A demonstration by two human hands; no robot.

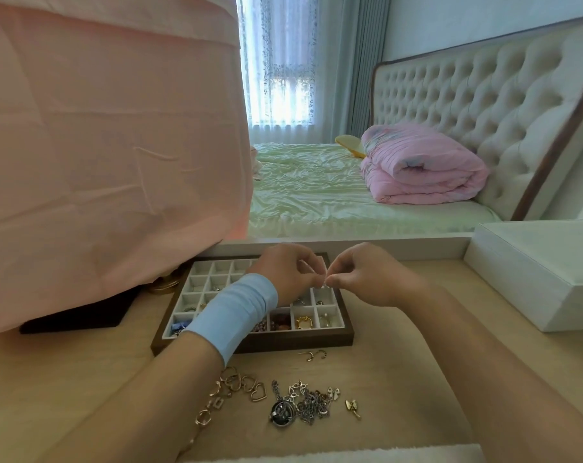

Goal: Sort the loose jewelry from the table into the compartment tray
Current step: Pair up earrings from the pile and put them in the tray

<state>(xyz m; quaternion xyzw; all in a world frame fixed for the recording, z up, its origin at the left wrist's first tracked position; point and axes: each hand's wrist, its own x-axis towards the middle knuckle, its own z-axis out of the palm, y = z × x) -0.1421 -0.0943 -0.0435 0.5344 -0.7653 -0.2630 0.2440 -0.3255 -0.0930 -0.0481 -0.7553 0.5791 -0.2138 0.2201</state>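
Note:
A brown-framed compartment tray with white cells lies on the table; several cells hold rings, beads and gold pieces. Above its right side my left hand and my right hand meet and pinch a tiny silver piece between their fingertips. My left wrist wears a light blue band and hides part of the tray. Loose jewelry lies in front: a rose-gold heart-link chain, a silver chain with a round pendant, a gold hook earring pair and small charms.
A pink cloth hangs over the table's left rear. A white box stands at the right. A dark flat object lies under the cloth's edge. A bed lies beyond the table.

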